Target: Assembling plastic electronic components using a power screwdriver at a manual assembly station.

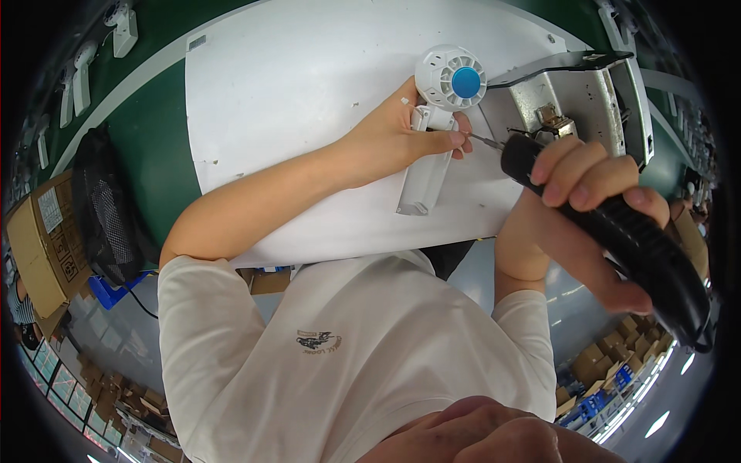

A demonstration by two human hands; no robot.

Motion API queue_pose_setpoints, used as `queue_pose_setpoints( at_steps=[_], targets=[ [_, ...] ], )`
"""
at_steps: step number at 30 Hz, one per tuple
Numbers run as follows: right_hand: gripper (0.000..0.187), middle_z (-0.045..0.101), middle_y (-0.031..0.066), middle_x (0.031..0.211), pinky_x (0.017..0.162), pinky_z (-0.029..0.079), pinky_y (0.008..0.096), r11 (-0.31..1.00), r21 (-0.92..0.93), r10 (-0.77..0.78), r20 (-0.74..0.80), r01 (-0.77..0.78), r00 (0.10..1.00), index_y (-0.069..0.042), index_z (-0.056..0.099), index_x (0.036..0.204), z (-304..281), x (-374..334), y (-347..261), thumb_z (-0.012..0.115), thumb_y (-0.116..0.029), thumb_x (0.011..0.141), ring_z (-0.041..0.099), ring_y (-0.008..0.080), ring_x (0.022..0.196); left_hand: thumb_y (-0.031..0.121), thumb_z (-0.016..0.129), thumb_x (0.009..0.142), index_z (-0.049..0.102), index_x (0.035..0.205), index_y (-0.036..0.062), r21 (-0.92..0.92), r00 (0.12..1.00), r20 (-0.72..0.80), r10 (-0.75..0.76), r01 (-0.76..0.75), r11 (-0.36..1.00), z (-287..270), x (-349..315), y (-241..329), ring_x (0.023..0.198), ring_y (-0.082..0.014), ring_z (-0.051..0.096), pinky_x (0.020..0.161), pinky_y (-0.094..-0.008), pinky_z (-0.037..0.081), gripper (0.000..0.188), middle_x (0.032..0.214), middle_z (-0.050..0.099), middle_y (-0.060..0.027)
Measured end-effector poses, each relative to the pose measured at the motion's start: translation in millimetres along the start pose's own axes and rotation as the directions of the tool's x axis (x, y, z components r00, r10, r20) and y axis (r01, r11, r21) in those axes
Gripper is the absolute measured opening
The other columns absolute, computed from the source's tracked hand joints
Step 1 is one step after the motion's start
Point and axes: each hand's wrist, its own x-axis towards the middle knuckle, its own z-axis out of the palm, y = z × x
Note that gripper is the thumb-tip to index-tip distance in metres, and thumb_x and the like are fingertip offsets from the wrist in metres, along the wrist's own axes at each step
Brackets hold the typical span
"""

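My left hand (421,139) is closed around the neck of a white handheld fan (424,185), its thumb across the front. The fan's round vented head has a blue disc (465,82) in the middle and points away from me, while the handle slants toward me over the white sheet. In my right hand (590,181) is a black electric screwdriver (641,239), gripped by its body. Its thin bit (486,142) reaches left to the fan's neck beside my left fingertips. Whether the tip touches a screw I cannot make out.
A metal fixture (590,96) with a small brass-coloured mechanism (554,121) stands right of the fan. The white sheet (285,100) covers the green table (154,177). A black mesh bag (112,208) and a cardboard box (50,239) sit at the left. More white fans (123,31) lie far left.
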Motion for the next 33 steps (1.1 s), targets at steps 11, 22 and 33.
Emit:
queue_pose_setpoints(
  at_steps=[11, 22, 33],
  targets=[
    [0.083, 0.050, 0.0057, 0.068, 0.044, 0.042, 0.0324, 1.000, 0.027, -0.015, -0.005, 0.015, 1.000, -0.013, 0.047, 0.113, 9.2, -13.1, 47.2, 0.037, -0.087, 0.077, 0.047, 0.0168, 0.050, -0.006, 0.059, 0.085, 0.035, 0.127, 0.0046, 0.025, 0.997, -0.076, -0.016, 0.018, 1.000, 1.9, -2.8, 4.6, 0.091, -0.0201, 0.062, 0.081, -0.0317, 0.051, 0.050, 0.102, 0.058, -0.0083],
    [0.081, 0.051, 0.0068, 0.067, 0.043, 0.043, 0.0331, 0.999, -0.023, 0.027, -0.013, -0.027, 1.000, -0.011, 0.050, 0.109, 1.4, 2.8, 29.6, 0.037, -0.085, 0.079, 0.046, 0.0165, 0.048, -0.003, 0.058, 0.085, 0.034, 0.128, 0.0037, 0.020, 0.997, -0.025, -0.075, 0.075, 0.997, 4.1, 0.5, 3.6, 0.093, -0.0201, 0.062, 0.081, -0.0325, 0.051, 0.049, 0.101, 0.058, -0.0091],
    [0.083, 0.053, 0.0115, 0.070, 0.047, 0.044, 0.0381, 0.984, -0.177, 0.018, -0.076, -0.031, 0.997, -0.009, 0.053, 0.120, -19.8, 2.1, -2.1, 0.032, -0.081, 0.084, 0.048, 0.0216, 0.050, 0.000, 0.058, 0.086, 0.026, 0.131, 0.0014, 0.047, 0.999, -0.003, -0.045, 0.045, 0.998, -0.8, 4.7, -0.2, 0.091, -0.0204, 0.062, 0.082, -0.0329, 0.050, 0.055, 0.105, 0.061, -0.0118]
  ],
)
